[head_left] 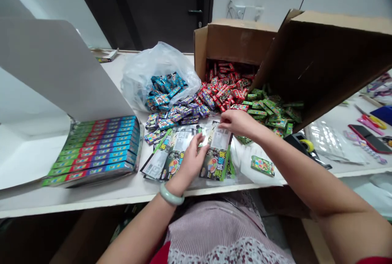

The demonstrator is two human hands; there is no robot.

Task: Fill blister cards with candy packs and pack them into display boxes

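My left hand point(191, 160), a pale green bangle on its wrist, rests with curled fingers on a printed clear packet point(216, 156) lying on the white table point(122, 192), pinching its left edge. At the packet's top edge, my right hand point(237, 122) pinches it closed, beside the heaps of small sweets. More printed packets point(165, 156) are fanned out to the left. Red point(225, 88), green point(272, 111), purple point(183, 115) and blue point(163, 90) small sweet boxes are piled behind.
A tipped cardboard box point(321, 60) spills the red and green sweets. A plastic bag point(153, 68) holds the blue ones. At left an open white carton holds rows of filled packets point(98, 147). One green box point(262, 165), a tape dispenser point(303, 143), scissors and a phone point(366, 136) lie right.
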